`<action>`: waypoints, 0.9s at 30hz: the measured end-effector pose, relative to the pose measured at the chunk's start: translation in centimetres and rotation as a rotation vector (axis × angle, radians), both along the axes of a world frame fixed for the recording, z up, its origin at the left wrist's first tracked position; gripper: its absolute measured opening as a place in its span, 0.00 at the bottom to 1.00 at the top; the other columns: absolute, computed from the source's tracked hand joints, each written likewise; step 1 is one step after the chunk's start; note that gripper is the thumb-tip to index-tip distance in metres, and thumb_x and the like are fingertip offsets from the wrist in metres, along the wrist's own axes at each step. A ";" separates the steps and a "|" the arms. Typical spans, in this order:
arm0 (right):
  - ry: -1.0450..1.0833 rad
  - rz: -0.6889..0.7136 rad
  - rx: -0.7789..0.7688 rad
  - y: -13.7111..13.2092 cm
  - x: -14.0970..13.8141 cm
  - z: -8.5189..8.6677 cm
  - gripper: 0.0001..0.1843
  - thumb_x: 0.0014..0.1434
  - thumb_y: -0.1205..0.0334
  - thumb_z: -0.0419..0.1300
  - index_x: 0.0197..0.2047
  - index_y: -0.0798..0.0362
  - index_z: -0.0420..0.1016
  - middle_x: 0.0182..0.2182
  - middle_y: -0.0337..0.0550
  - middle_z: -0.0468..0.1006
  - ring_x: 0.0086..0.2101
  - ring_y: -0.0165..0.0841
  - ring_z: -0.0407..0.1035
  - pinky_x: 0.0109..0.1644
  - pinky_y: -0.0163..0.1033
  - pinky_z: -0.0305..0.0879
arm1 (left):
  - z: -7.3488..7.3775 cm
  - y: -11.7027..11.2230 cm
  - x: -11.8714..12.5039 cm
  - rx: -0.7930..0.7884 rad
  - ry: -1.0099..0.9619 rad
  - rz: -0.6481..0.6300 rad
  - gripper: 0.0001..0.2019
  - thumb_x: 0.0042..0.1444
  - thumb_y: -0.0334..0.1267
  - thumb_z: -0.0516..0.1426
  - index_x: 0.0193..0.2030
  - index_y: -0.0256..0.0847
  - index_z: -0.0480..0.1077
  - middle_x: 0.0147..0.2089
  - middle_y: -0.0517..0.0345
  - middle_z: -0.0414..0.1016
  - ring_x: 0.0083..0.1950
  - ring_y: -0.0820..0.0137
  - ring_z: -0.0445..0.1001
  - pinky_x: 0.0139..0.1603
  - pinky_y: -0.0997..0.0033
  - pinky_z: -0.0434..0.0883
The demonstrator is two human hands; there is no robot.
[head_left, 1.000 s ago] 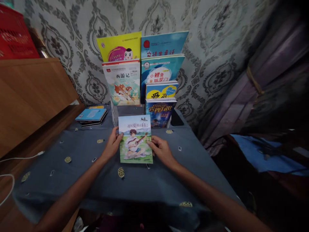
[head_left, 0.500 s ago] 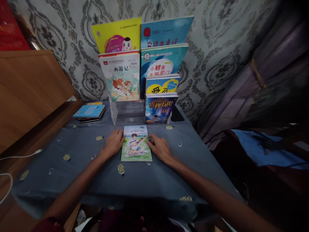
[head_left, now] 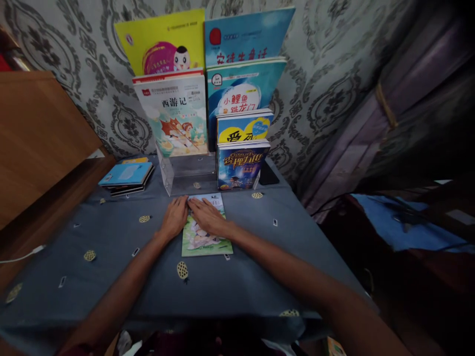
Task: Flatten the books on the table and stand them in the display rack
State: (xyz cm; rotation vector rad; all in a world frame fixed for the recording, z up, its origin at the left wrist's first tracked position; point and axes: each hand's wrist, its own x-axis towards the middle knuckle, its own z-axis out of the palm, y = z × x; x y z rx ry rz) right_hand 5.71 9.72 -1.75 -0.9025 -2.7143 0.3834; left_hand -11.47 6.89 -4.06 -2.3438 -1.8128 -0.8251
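A thin book lies face up on the dark cloth, its cover a green meadow scene partly hidden under my hand. My right hand rests across the upper part of that cover, fingers extended toward its left edge. Along the book's left edge lies my left hand, fingers stretched out and its fingertips close to those of the right. Just behind stands a clear acrylic rack of books, with a white-covered book on the left and a dark blue book at the lower right.
A small stack of books with a light blue one on top sits at the left. A black phone-like slab lies right of the rack. Wooden furniture borders the left side; a curtain hangs at the right.
My right hand has moved left from the book's right edge onto its cover. My left hand stays at the left edge. The view has shifted slightly closer.
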 end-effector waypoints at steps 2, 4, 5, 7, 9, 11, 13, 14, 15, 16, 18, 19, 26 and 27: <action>0.025 -0.025 0.007 0.4 0.8 -0.3 0.26 0.70 0.66 0.46 0.68 0.61 0.59 0.67 0.60 0.63 0.69 0.42 0.53 0.72 0.55 0.47 | 0.2 0.0 0.1 -0.008 0.004 0.003 0.18 0.66 0.32 0.48 0.61 0.37 0.65 0.57 0.43 0.74 0.58 0.57 0.70 0.60 0.50 0.68; 0.042 -0.060 0.026 0.7 2.2 -0.5 0.25 0.70 0.63 0.47 0.68 0.59 0.61 0.67 0.60 0.65 0.68 0.43 0.54 0.72 0.57 0.48 | 0.4 0.0 0.2 -0.016 0.011 0.007 0.18 0.66 0.33 0.48 0.61 0.38 0.65 0.56 0.44 0.74 0.58 0.57 0.70 0.61 0.50 0.67; 0.044 -0.079 0.036 0.9 3.0 -0.5 0.25 0.71 0.62 0.47 0.67 0.59 0.62 0.66 0.60 0.65 0.68 0.44 0.55 0.72 0.57 0.48 | 0.5 -0.1 0.2 -0.018 0.015 0.009 0.18 0.66 0.33 0.48 0.61 0.38 0.65 0.56 0.44 0.74 0.58 0.56 0.70 0.61 0.50 0.67; 0.042 -0.118 0.046 1.3 4.8 -0.6 0.25 0.71 0.62 0.47 0.67 0.60 0.63 0.66 0.60 0.65 0.68 0.44 0.55 0.72 0.56 0.48 | 0.6 -0.1 0.2 -0.026 0.023 0.005 0.17 0.67 0.33 0.48 0.60 0.37 0.66 0.56 0.45 0.74 0.59 0.56 0.70 0.62 0.50 0.67; 0.043 -0.153 0.034 1.7 6.4 -0.7 0.25 0.71 0.64 0.47 0.67 0.61 0.63 0.66 0.60 0.65 0.68 0.43 0.55 0.72 0.56 0.47 | 0.6 -0.1 0.2 -0.039 0.028 0.000 0.18 0.67 0.33 0.47 0.60 0.37 0.67 0.57 0.44 0.74 0.60 0.56 0.69 0.63 0.50 0.66; 0.063 -0.177 -0.002 2.2 7.7 -0.9 0.25 0.70 0.65 0.47 0.67 0.61 0.63 0.66 0.59 0.65 0.68 0.42 0.55 0.72 0.56 0.48 | 0.5 -0.1 0.2 -0.052 0.028 0.000 0.18 0.67 0.33 0.47 0.59 0.36 0.68 0.59 0.44 0.74 0.63 0.56 0.68 0.64 0.48 0.66; 0.107 -0.184 -0.041 2.5 8.4 -1.2 0.25 0.69 0.65 0.47 0.67 0.59 0.63 0.67 0.56 0.65 0.68 0.41 0.55 0.72 0.56 0.49 | 0.4 0.0 0.2 -0.060 0.026 0.005 0.18 0.67 0.32 0.47 0.59 0.36 0.70 0.62 0.43 0.73 0.65 0.55 0.66 0.65 0.46 0.65; 0.133 -0.184 -0.054 2.7 8.6 -1.3 0.25 0.69 0.66 0.47 0.67 0.57 0.63 0.67 0.55 0.65 0.68 0.40 0.56 0.72 0.56 0.50 | 0.3 0.0 0.1 -0.063 0.026 0.003 0.18 0.67 0.33 0.46 0.58 0.36 0.70 0.63 0.43 0.72 0.67 0.54 0.65 0.65 0.45 0.65; 0.157 -0.182 -0.061 2.8 8.7 -1.5 0.25 0.69 0.66 0.47 0.67 0.57 0.64 0.67 0.54 0.65 0.68 0.40 0.56 0.71 0.56 0.50 | 0.3 0.0 0.0 -0.068 0.030 -0.002 0.18 0.67 0.33 0.46 0.59 0.35 0.70 0.64 0.42 0.72 0.68 0.54 0.65 0.65 0.45 0.65; 0.175 -0.180 -0.064 2.8 8.7 -1.6 0.25 0.69 0.65 0.47 0.67 0.56 0.64 0.67 0.53 0.65 0.68 0.40 0.56 0.71 0.56 0.51 | 0.3 0.0 -0.1 -0.076 0.036 -0.011 0.18 0.67 0.34 0.47 0.59 0.35 0.70 0.64 0.42 0.71 0.69 0.54 0.64 0.65 0.44 0.65; 0.192 -0.174 -0.068 2.9 8.7 -1.8 0.25 0.69 0.65 0.47 0.67 0.56 0.64 0.67 0.53 0.65 0.67 0.41 0.56 0.71 0.57 0.51 | 0.5 -0.1 -0.5 -0.097 0.055 -0.032 0.19 0.68 0.35 0.47 0.60 0.34 0.70 0.65 0.42 0.70 0.70 0.54 0.63 0.66 0.44 0.65; 0.194 -0.171 -0.071 3.0 8.6 -1.8 0.25 0.69 0.65 0.47 0.67 0.56 0.65 0.67 0.53 0.65 0.67 0.41 0.57 0.71 0.57 0.51 | 0.6 -0.2 -0.7 -0.108 0.065 -0.048 0.20 0.68 0.35 0.47 0.61 0.34 0.70 0.65 0.42 0.70 0.71 0.54 0.62 0.66 0.44 0.65; 0.194 -0.178 -0.053 3.4 8.5 -2.4 0.25 0.68 0.65 0.48 0.67 0.56 0.65 0.67 0.52 0.65 0.67 0.41 0.57 0.71 0.56 0.51 | 1.7 -3.4 -2.1 -0.145 0.075 -0.210 0.21 0.70 0.40 0.45 0.65 0.40 0.68 0.67 0.48 0.69 0.72 0.58 0.60 0.68 0.45 0.63; 0.199 -0.177 -0.049 3.4 8.5 -2.5 0.25 0.68 0.64 0.48 0.67 0.56 0.65 0.67 0.52 0.65 0.67 0.41 0.57 0.71 0.56 0.51 | 1.8 -4.2 -2.2 -0.152 0.078 -0.231 0.21 0.71 0.41 0.45 0.65 0.42 0.67 0.67 0.49 0.69 0.72 0.58 0.60 0.68 0.45 0.63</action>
